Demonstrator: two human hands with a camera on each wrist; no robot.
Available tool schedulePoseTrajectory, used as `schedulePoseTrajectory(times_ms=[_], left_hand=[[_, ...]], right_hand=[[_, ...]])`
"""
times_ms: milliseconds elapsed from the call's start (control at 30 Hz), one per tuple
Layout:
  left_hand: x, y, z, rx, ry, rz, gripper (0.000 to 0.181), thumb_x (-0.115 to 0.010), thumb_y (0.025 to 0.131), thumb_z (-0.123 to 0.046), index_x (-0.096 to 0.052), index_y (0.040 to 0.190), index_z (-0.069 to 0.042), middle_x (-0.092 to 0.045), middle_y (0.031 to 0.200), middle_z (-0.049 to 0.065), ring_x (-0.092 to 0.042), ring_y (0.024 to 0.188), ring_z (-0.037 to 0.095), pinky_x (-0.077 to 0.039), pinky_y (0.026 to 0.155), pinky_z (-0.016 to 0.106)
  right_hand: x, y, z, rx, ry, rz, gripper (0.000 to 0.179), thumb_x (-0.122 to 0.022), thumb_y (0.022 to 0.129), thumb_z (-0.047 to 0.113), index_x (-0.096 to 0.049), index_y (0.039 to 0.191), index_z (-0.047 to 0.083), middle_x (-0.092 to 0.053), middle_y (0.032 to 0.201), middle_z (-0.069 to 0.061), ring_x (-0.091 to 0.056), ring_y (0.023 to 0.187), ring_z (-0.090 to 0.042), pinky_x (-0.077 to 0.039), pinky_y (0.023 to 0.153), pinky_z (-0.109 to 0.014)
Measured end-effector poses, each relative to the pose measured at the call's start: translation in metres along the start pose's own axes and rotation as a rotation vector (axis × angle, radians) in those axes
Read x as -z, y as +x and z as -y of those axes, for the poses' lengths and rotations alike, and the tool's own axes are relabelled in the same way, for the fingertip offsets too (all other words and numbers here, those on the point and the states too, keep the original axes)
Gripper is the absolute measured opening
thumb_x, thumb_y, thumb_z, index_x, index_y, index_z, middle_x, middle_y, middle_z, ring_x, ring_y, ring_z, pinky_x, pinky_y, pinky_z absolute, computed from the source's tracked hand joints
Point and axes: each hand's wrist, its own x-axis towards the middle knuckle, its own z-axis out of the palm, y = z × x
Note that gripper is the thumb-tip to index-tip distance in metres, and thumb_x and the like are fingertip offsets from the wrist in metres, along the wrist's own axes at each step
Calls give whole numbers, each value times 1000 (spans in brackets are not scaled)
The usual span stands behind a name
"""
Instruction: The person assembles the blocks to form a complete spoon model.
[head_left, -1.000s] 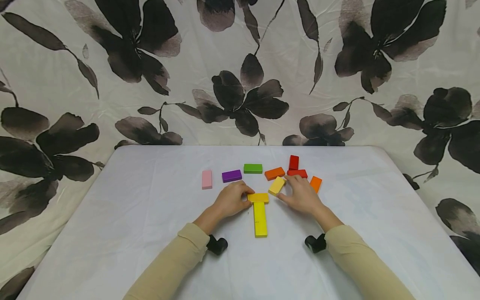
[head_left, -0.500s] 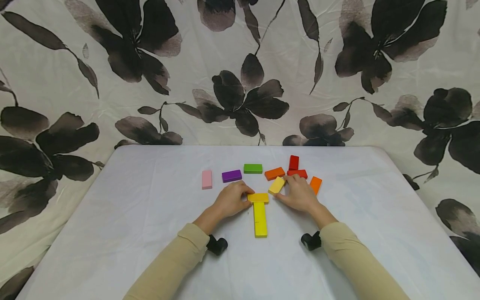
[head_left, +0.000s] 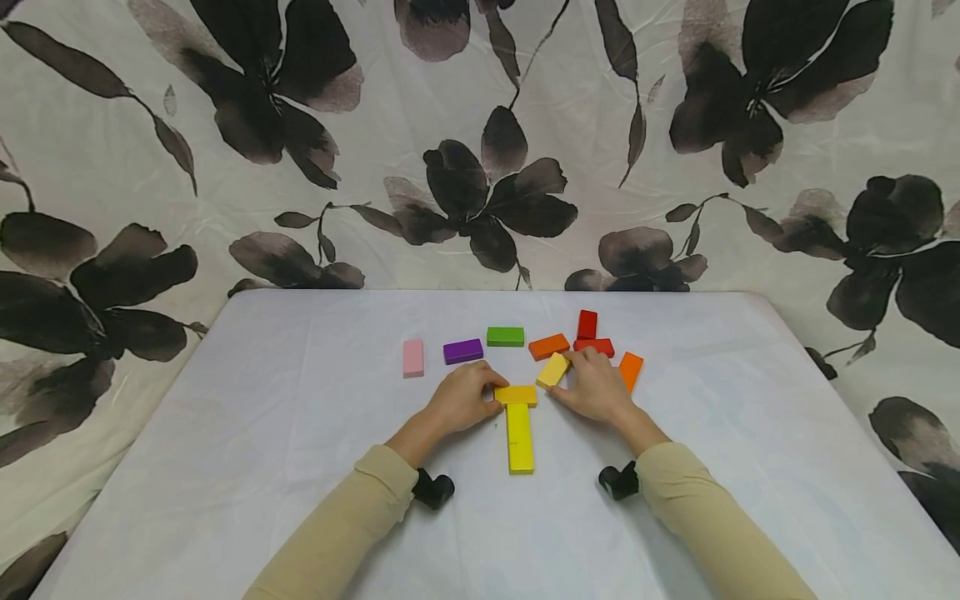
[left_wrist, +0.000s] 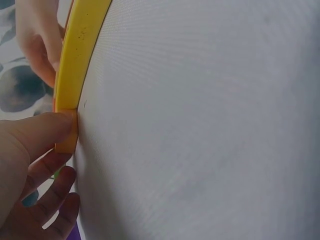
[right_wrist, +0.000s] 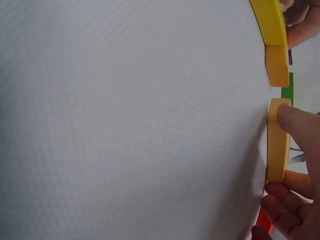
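On the white worktop (head_left: 262, 433) a long yellow block (head_left: 521, 437) is laid lengthwise, its far end met by a crosswise amber block (head_left: 522, 396) pinched by the left hand (head_left: 461, 398). Just right, a slanted pale-yellow block (head_left: 552, 371) is pinched by the right hand (head_left: 597, 387), and beyond are spread a pink block (head_left: 413, 358), purple block (head_left: 462, 352), orange blocks (head_left: 549, 347), red blocks (head_left: 587, 325) and green block (head_left: 506, 337)

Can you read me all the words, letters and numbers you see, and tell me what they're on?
There are none I can read.
The blocks show no letters or numbers on the sides in view.
The long yellow piece has tiny dark specks, not readable as writing.
The black wrist cameras are too small to check.
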Motion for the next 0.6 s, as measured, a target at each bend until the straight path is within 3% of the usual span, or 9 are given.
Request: schedulePoseTrajectory(times_ms=[333, 600], left_hand=[[1, 0, 0, -7, -6, -2, 31, -73, 78, -17, -69, 108, -12, -59, 92, -2, -49, 81, 13, -45, 75, 23], [1, -2, -1, 2, -8, -3, 30, -73, 78, -17, -69, 107, -12, -59, 91, -2, -49, 80, 13, -45, 76, 24]], right_hand=[[1, -2, 1, -36, 58, 14, 67, -71, 77, 41, -50, 129, 4, -52, 111, -15, -46, 96, -27, -46, 85, -41], [3, -11, 0, 2, 76, -2, 64, -72, 77, 39, -51, 127, 3, -52, 106, -13, -46, 91, -25, -46, 78, -36]])
